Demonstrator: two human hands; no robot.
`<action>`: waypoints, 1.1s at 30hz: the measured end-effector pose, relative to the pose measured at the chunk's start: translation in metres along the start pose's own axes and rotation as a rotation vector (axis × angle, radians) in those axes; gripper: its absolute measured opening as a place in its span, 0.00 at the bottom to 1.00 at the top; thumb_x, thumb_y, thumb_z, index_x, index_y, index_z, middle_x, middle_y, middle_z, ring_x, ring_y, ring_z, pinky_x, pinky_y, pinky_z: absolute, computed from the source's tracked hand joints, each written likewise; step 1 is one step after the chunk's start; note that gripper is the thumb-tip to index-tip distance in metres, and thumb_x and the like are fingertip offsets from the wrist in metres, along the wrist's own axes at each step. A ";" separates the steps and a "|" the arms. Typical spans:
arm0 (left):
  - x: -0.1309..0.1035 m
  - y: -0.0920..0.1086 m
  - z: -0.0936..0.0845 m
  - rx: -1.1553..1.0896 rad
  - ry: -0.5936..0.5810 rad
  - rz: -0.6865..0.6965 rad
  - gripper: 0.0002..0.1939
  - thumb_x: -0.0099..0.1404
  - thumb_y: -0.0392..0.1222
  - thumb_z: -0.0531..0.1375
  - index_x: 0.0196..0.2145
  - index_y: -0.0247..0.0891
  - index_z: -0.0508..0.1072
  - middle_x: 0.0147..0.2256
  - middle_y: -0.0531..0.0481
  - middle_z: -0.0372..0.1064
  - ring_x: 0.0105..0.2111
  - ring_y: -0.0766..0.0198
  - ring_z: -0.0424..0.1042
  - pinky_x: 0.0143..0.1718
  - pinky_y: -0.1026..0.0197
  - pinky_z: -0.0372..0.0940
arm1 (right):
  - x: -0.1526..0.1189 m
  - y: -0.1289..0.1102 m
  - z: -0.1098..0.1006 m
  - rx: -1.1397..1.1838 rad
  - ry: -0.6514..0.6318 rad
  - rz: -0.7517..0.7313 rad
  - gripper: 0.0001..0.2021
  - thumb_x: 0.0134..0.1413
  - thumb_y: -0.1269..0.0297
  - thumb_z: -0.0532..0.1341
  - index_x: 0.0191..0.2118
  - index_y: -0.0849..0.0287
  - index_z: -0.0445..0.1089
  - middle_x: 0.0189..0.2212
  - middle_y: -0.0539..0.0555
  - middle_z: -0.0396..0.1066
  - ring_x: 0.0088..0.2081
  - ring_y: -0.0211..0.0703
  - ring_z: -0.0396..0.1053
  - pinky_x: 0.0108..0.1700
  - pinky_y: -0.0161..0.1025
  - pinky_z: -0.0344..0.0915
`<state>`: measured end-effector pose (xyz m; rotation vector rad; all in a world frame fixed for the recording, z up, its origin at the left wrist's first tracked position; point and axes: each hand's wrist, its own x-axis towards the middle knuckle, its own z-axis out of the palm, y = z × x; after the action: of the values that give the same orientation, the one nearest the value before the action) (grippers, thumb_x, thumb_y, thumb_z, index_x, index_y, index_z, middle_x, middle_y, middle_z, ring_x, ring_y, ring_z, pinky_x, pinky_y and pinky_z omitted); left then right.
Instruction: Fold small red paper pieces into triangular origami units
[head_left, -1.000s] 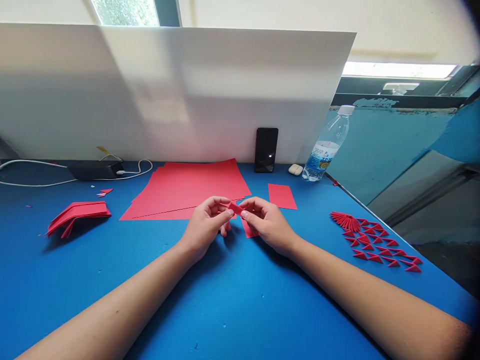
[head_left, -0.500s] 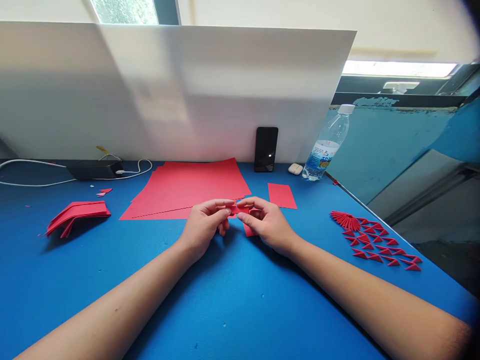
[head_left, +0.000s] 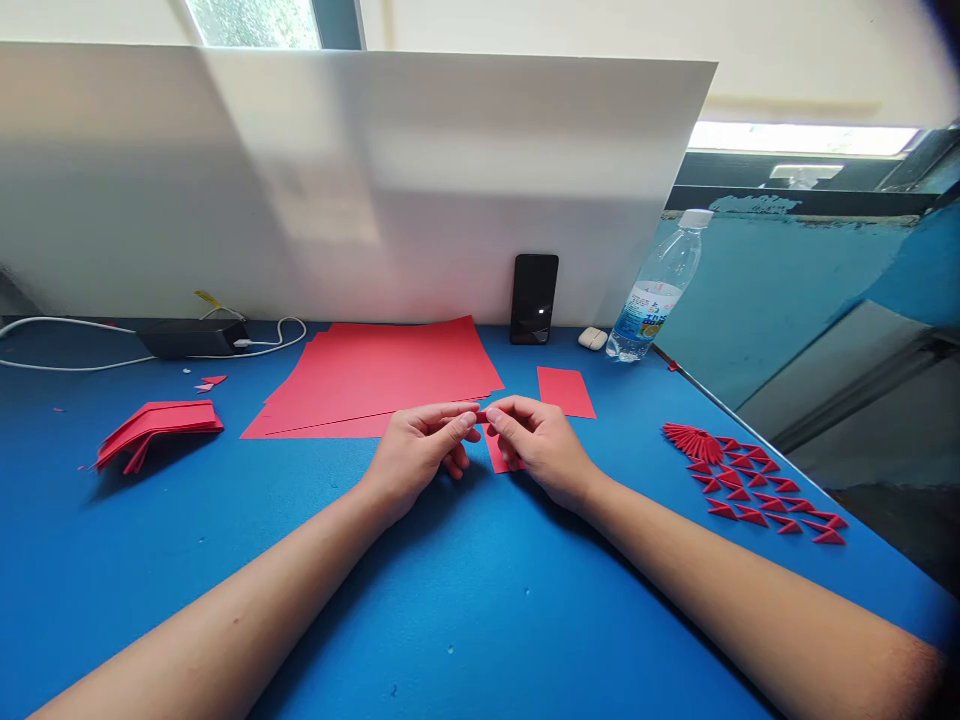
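Between my two hands, a small folded piece of red paper point(head_left: 481, 416) is pinched at the fingertips, mostly covered by the fingers. My left hand point(head_left: 424, 445) closes on its left end with thumb and index finger. At the other end, my right hand point(head_left: 544, 445) grips it the same way. Under the right hand a flat red paper rectangle point(head_left: 498, 455) lies on the blue table, partly hidden. A similar red rectangle point(head_left: 567, 392) rests just beyond that hand. Large red sheets point(head_left: 382, 370) are stacked behind the left hand.
Small folded red triangles point(head_left: 750, 485) sit in rows at the right. To the left are a bundle of folded red paper point(head_left: 157, 425) and a black power adapter point(head_left: 191, 338). A phone point(head_left: 534, 300), white earbud case point(head_left: 592, 338) and water bottle point(head_left: 654, 288) stand at the back.
The red paper between my fingertips now shows as a narrower strip. My hands have drawn closer together, and the left hand has shifted slightly right.
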<state>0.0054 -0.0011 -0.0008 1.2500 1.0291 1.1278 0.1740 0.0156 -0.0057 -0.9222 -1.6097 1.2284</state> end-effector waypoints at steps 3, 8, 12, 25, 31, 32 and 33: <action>-0.001 0.001 0.000 -0.006 0.005 -0.009 0.21 0.57 0.48 0.63 0.45 0.34 0.74 0.31 0.47 0.73 0.21 0.68 0.69 0.20 0.64 0.65 | 0.000 -0.001 0.000 0.003 0.013 0.001 0.14 0.55 0.54 0.59 0.34 0.62 0.69 0.22 0.48 0.63 0.20 0.32 0.58 0.21 0.32 0.56; 0.000 0.001 -0.001 0.007 -0.015 0.032 0.18 0.57 0.49 0.63 0.40 0.33 0.76 0.32 0.46 0.72 0.22 0.68 0.68 0.20 0.65 0.65 | 0.000 -0.001 0.000 -0.014 0.024 0.006 0.13 0.54 0.55 0.60 0.33 0.62 0.70 0.18 0.47 0.61 0.19 0.33 0.58 0.22 0.33 0.57; 0.001 -0.002 -0.002 0.013 -0.020 0.050 0.16 0.57 0.49 0.63 0.38 0.34 0.77 0.31 0.47 0.72 0.22 0.69 0.67 0.21 0.66 0.63 | 0.000 0.000 0.000 -0.001 0.018 0.004 0.13 0.53 0.55 0.60 0.34 0.62 0.70 0.18 0.47 0.61 0.19 0.33 0.58 0.21 0.32 0.56; 0.002 -0.004 -0.002 -0.024 -0.017 0.065 0.12 0.56 0.45 0.64 0.32 0.32 0.75 0.27 0.49 0.71 0.20 0.71 0.66 0.19 0.67 0.62 | -0.001 -0.001 0.001 -0.055 -0.083 -0.052 0.11 0.56 0.58 0.58 0.36 0.61 0.69 0.24 0.48 0.65 0.20 0.32 0.61 0.23 0.32 0.59; 0.002 -0.006 -0.003 0.015 -0.005 0.066 0.13 0.56 0.46 0.64 0.35 0.34 0.73 0.23 0.51 0.70 0.19 0.70 0.65 0.20 0.67 0.61 | -0.001 -0.001 -0.001 -0.064 -0.073 -0.028 0.10 0.55 0.59 0.58 0.36 0.62 0.69 0.23 0.48 0.65 0.20 0.33 0.61 0.23 0.33 0.58; 0.003 -0.006 -0.003 0.022 -0.007 0.061 0.13 0.56 0.46 0.64 0.34 0.34 0.73 0.22 0.52 0.69 0.19 0.70 0.65 0.20 0.67 0.61 | 0.000 0.000 -0.001 -0.061 -0.067 -0.027 0.11 0.55 0.59 0.59 0.37 0.62 0.69 0.23 0.48 0.65 0.20 0.33 0.61 0.23 0.33 0.58; 0.003 -0.006 -0.003 0.027 -0.007 0.056 0.13 0.56 0.46 0.64 0.34 0.34 0.73 0.22 0.52 0.69 0.18 0.70 0.65 0.21 0.67 0.61 | 0.000 0.000 -0.001 -0.059 -0.061 -0.027 0.11 0.55 0.59 0.59 0.37 0.62 0.69 0.23 0.48 0.65 0.20 0.32 0.61 0.23 0.33 0.59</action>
<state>0.0031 0.0019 -0.0065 1.3108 1.0128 1.1554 0.1751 0.0157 -0.0057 -0.9043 -1.7091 1.2062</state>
